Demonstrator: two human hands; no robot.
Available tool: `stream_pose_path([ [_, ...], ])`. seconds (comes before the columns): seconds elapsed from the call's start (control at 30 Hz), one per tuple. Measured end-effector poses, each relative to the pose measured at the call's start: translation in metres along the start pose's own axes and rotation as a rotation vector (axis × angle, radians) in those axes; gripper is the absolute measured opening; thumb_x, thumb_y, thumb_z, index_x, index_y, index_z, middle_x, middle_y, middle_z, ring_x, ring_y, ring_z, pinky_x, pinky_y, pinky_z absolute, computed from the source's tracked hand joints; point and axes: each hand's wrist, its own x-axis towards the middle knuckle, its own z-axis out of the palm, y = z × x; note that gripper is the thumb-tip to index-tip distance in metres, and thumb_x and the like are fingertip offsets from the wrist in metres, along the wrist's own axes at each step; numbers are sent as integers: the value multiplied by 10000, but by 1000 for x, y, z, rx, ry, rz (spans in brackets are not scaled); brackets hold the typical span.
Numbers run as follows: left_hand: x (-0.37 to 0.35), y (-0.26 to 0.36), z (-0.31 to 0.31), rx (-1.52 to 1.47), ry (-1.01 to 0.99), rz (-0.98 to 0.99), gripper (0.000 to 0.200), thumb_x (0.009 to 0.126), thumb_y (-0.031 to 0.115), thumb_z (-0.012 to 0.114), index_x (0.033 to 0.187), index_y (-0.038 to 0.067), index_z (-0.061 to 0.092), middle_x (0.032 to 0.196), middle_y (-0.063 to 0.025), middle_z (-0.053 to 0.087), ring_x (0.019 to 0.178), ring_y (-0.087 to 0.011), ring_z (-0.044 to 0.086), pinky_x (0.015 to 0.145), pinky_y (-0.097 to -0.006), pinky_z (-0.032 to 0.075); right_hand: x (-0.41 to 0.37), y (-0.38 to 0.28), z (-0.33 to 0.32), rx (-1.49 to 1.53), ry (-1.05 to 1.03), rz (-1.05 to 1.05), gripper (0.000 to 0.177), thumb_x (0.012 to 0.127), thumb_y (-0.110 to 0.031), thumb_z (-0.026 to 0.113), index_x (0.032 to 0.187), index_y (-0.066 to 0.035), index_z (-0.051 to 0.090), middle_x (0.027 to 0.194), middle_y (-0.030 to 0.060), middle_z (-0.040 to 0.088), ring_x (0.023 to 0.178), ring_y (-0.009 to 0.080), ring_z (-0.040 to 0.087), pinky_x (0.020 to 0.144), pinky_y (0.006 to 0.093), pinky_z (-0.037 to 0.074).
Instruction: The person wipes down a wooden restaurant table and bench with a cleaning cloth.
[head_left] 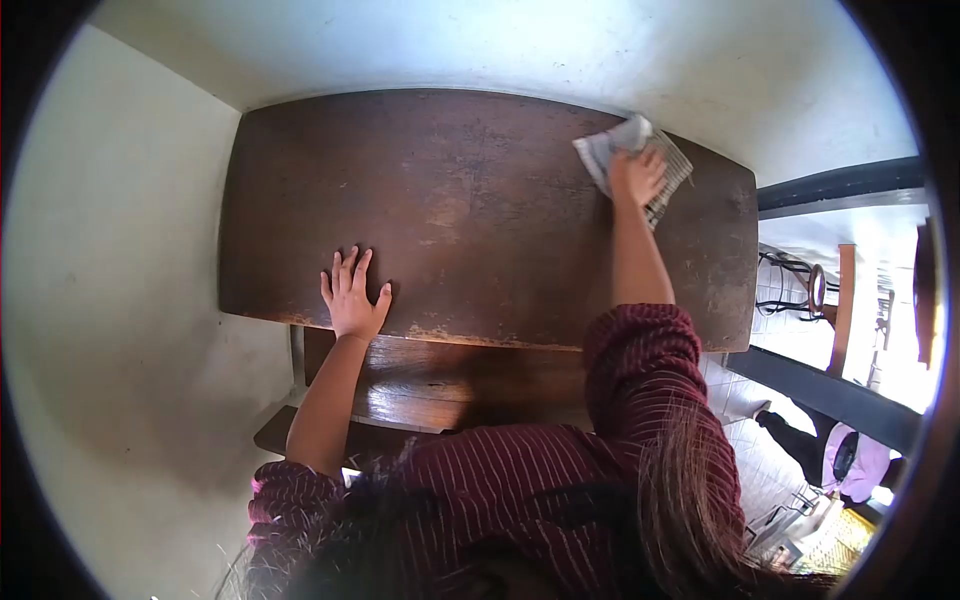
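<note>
My left hand (353,298) lies flat on the near edge of the dark brown wooden table (450,200), its fingers spread and nothing in it. Toward the far right of the tabletop, my right hand (637,178) presses on a grey and white checked cloth (598,152). The cloth is bunched under the palm, with its corners sticking out on both sides of the hand. Worn, scratched patches mark the table's surface and its front edge.
Pale walls (110,220) border the table at the left and the far side. A wooden bench (450,385) stands below the near edge. Beyond the right end are cables (780,275), a dark beam (820,395) and a person in a pink top (868,465).
</note>
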Motion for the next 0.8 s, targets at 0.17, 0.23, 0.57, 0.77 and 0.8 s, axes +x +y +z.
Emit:
stream_pose_path([
  [0.17,0,2,-1,12,-5,0,601,752,300,597,1306,208,384,1363,-37,356,1316,-279,231,1066,-500,128,-89,-133,-11,252,-234,-697,585,816,-403,504,1271,-43,427,1350,137,383,1265,257,330,1054,393,222],
  [0.23,-1,1,0,25,-11,-2,605,751,299,598,1308,205,382,1363,-38,356,1316,-279,231,1066,-501,126,-136,-179,-41,233,-554,-1021,654,816,-464,497,1319,-67,364,1389,109,332,1306,244,264,1079,385,181],
  [0.57,-1,-2,2,4,-14,12,594,750,292,592,1297,176,391,1363,-51,351,1313,-286,233,1066,-501,119,-129,-197,-30,256,-461,-1261,613,842,-476,481,1312,-97,379,1392,105,334,1290,257,302,1084,371,195],
  [0.77,1,-2,2,6,-9,9,599,752,289,592,1307,199,384,1367,-40,350,1314,-281,233,1067,-501,126,-4,-45,0,273,-126,-589,521,806,-397,541,1228,-96,493,1318,90,434,1250,247,351,1046,382,246],
  [0.8,0,-1,2,10,-12,4,599,752,290,592,1307,202,384,1367,-40,352,1314,-279,234,1067,-501,127,5,-15,-2,175,-83,-409,540,812,-428,506,1243,-103,479,1336,78,414,1261,237,335,1046,400,235],
])
